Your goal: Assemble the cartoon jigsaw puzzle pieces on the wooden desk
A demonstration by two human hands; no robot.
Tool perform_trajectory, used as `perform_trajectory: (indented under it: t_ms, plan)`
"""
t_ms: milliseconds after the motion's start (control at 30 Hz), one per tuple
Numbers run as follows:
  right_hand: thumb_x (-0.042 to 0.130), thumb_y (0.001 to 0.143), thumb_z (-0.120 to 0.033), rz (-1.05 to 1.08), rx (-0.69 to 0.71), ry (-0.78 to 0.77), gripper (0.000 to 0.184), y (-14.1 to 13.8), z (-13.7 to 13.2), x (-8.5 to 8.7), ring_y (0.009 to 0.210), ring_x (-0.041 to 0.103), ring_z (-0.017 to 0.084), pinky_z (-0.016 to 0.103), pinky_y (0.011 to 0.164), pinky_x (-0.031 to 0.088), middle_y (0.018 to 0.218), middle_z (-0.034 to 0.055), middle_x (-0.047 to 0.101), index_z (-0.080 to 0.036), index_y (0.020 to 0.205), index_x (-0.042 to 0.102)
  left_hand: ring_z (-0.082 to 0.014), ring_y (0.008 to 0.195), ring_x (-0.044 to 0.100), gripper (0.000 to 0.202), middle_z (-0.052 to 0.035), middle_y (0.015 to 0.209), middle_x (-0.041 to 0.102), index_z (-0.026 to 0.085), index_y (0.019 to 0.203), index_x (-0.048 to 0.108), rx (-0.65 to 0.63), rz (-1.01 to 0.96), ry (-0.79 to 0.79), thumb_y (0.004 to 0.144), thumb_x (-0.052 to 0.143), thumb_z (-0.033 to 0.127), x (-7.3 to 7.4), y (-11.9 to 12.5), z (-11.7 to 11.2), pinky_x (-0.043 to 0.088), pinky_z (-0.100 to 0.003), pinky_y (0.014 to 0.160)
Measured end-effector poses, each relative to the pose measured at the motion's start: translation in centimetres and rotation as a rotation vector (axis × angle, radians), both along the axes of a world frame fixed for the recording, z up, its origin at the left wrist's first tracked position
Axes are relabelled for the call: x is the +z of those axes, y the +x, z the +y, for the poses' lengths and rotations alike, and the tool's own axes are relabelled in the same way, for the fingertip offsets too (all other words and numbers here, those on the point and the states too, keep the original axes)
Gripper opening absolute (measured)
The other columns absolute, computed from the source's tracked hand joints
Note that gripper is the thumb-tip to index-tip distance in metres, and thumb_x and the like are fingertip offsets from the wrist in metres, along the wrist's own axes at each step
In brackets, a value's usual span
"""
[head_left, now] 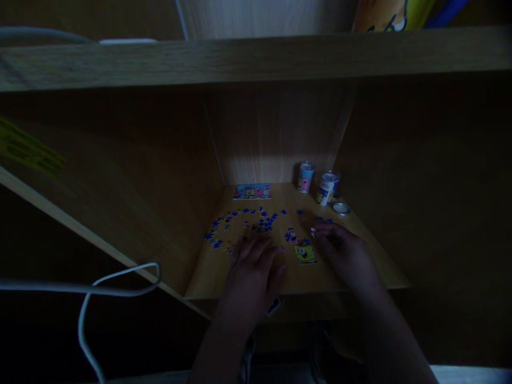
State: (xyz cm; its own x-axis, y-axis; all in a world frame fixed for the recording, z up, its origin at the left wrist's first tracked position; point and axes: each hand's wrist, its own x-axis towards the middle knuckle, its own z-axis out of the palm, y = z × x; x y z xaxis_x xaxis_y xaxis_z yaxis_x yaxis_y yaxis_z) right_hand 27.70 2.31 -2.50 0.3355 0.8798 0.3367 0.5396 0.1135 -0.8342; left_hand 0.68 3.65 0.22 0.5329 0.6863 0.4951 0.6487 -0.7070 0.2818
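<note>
My right hand [340, 248] pinches a small jigsaw puzzle piece [313, 231] between thumb and fingertips, just right of a joined yellow cartoon-face section [304, 254]. Behind that section lies a small group of blue and pink pieces [293, 237]. My left hand [256, 261] rests low over the shelf board with its fingers stretched out, nothing visible in it. Many loose, mostly blue pieces [266, 221] lie beyond its fingertips, and a curved row of pieces [216, 229] spreads to the left. Some pieces may be hidden under my left hand.
At the back lies a picture card [252, 192]. Cartoon-printed cans, one pink and blue [305, 177] and one white and blue [327, 189], stand back right beside a round lid [341, 208]. An upper shelf edge [256, 61] crosses above; a white cable [86, 304] hangs left.
</note>
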Motion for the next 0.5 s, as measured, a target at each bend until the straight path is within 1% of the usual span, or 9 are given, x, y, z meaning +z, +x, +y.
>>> perform_trajectory:
  t_ms: [133,200,267,333,400,433,500]
  plan:
    - [0.065,0.107,-0.056,-0.161,-0.102,-0.028,0.037,-0.2,-0.3,0.4,0.105,0.084,0.029,0.041,0.091,0.065,0.124,0.0098,0.086,-0.027,0.124,0.082,-0.0336,0.14,0.067,0.024,-0.0096,0.145,0.077,0.024,0.132,0.075,0.008,-0.04,0.011,0.108,0.072,0.027,0.0,-0.7,0.5,0.049,-0.067,0.129]
    - [0.062,0.109,-0.051,-0.252,-0.156,-0.049,0.036,-0.4,-0.4,0.4,0.104,0.083,0.029,0.041,0.091,0.064,0.123,0.0107,0.086,-0.027,0.127,0.082,-0.0323,0.135,0.069,0.022,-0.0078,0.139,0.079,0.025,0.129,0.076,-0.001,-0.049,0.01,0.108,0.072,0.026,-0.2,-0.5,0.5,0.05,-0.065,0.128]
    - [0.059,0.111,-0.046,-0.345,-0.176,-0.083,0.035,-0.5,-0.4,0.3,0.104,0.082,0.03,0.042,0.092,0.064,0.124,0.0123,0.085,-0.026,0.127,0.082,-0.0312,0.128,0.071,0.017,-0.0061,0.131,0.081,0.026,0.124,0.077,0.001,-0.054,0.017,0.108,0.07,0.024,-0.3,-0.3,0.3,0.05,-0.063,0.126]
    - [0.056,0.111,-0.042,-0.439,-0.178,-0.104,0.036,-0.5,-0.4,0.1,0.106,0.081,0.032,0.044,0.095,0.063,0.125,0.0153,0.084,-0.023,0.124,0.083,-0.0306,0.119,0.072,0.011,-0.0061,0.121,0.082,0.024,0.115,0.077,0.022,-0.065,0.038,0.109,0.068,0.023,-0.4,-0.1,0.1,0.053,-0.061,0.121]
    - [0.055,0.111,-0.037,-0.525,-0.165,-0.089,0.036,-0.5,-0.2,0.5,0.111,0.079,0.034,0.047,0.1,0.062,0.13,0.0184,0.081,-0.02,0.124,0.083,-0.03,0.11,0.072,0.011,-0.0066,0.11,0.081,0.023,0.104,0.076,0.044,-0.074,0.061,0.109,0.066,0.023,-0.4,0.0,-0.1,0.057,-0.058,0.112]
    - [0.055,0.111,-0.035,-0.565,-0.145,-0.074,0.035,-0.5,0.0,0.9,0.114,0.078,0.034,0.047,0.102,0.061,0.131,0.0194,0.08,-0.019,0.125,0.083,-0.0296,0.106,0.072,0.014,-0.0065,0.105,0.08,0.023,0.098,0.074,0.054,-0.073,0.07,0.109,0.065,0.022,-0.3,0.0,-0.2,0.058,-0.057,0.108]
    - [0.055,0.11,-0.03,-0.635,-0.064,-0.056,0.033,-0.7,0.7,2.5,0.117,0.077,0.034,0.046,0.105,0.06,0.13,0.0189,0.08,-0.019,0.123,0.084,-0.0288,0.1,0.071,0.017,-0.0061,0.098,0.078,0.023,0.092,0.072,0.07,-0.063,0.079,0.108,0.065,0.021,-0.2,0.0,-0.3,0.058,-0.054,0.101]
